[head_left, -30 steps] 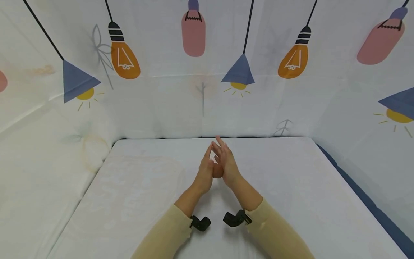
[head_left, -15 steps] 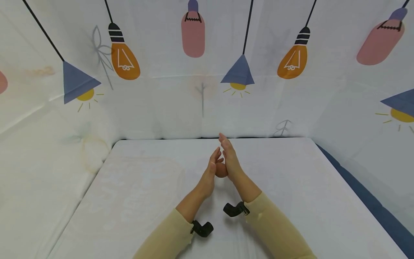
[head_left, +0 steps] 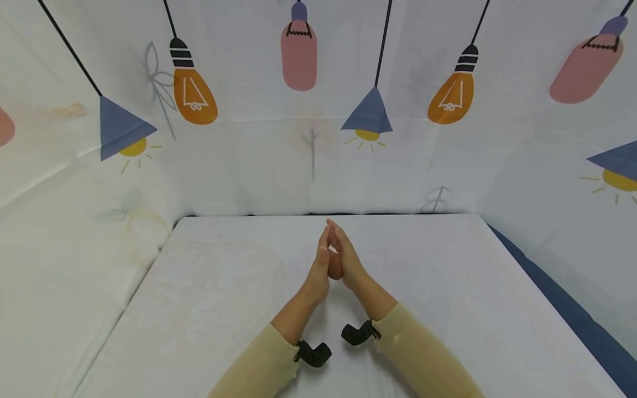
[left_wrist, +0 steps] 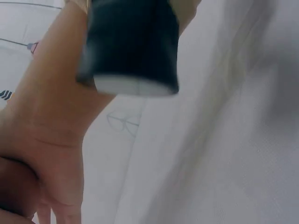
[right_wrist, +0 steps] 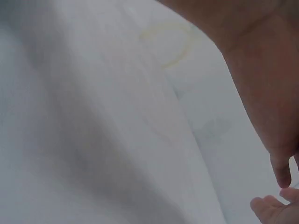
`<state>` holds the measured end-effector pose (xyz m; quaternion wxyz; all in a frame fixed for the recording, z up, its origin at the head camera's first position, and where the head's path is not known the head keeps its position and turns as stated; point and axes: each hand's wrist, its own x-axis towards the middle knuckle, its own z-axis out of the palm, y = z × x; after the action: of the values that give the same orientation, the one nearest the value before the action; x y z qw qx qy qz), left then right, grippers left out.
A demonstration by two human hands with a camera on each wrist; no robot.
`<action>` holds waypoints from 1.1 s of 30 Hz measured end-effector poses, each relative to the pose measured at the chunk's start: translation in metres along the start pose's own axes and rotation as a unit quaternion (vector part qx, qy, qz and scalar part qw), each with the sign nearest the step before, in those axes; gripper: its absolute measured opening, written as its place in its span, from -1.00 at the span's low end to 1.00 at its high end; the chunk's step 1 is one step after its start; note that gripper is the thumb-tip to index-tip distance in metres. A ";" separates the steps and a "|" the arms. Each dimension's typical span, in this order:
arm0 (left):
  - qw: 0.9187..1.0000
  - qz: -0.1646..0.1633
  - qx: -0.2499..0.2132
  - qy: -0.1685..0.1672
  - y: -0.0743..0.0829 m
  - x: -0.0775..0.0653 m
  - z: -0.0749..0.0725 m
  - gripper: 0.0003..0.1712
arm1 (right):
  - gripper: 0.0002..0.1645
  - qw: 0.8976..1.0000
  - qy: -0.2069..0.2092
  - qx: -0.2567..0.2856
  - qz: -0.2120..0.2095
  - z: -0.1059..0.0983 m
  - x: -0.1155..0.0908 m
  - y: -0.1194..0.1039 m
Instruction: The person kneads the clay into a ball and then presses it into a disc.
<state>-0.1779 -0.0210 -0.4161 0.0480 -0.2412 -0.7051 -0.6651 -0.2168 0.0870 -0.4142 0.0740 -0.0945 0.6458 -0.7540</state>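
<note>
Brown ball (head_left: 335,268) between two palms.
Left hand (head_left: 319,273) and right hand (head_left: 350,264), unclenched, fingers extended, press the ball from opposite sides over the table (head_left: 224,298).

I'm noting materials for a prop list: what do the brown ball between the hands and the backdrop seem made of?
Brown ball: looks smooth and matte, with no bright glint; perhaps clay or rubber, but it's partly hidden.

Backdrop: probably thin cloth, dull-finished, judging by its creases and flat printed lamps; plastic sheeting is possible.
</note>
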 end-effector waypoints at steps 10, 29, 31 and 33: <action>0.992 -0.018 0.069 0.103 -0.009 0.010 -0.003 0.14 | -0.27 0.997 -0.055 0.051 0.012 0.014 -0.019 -0.002; 0.990 -0.109 0.093 -0.022 -0.015 0.004 -0.004 0.04 | -0.18 0.995 -0.044 -0.016 -0.090 -0.008 -0.015 -0.028; 0.989 -0.109 0.094 -0.038 -0.014 0.003 -0.002 0.04 | -0.19 0.995 -0.028 -0.023 -0.096 -0.010 -0.012 -0.029; 0.989 -0.106 0.091 -0.053 -0.013 0.002 0.000 0.06 | -0.22 0.995 -0.011 -0.034 -0.093 -0.012 -0.009 -0.029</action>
<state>-0.1849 -0.0208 -0.4275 -0.0387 -0.1947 -0.7857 -0.5859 -0.2106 0.1050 -0.3875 0.0075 -0.1650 0.6583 -0.7344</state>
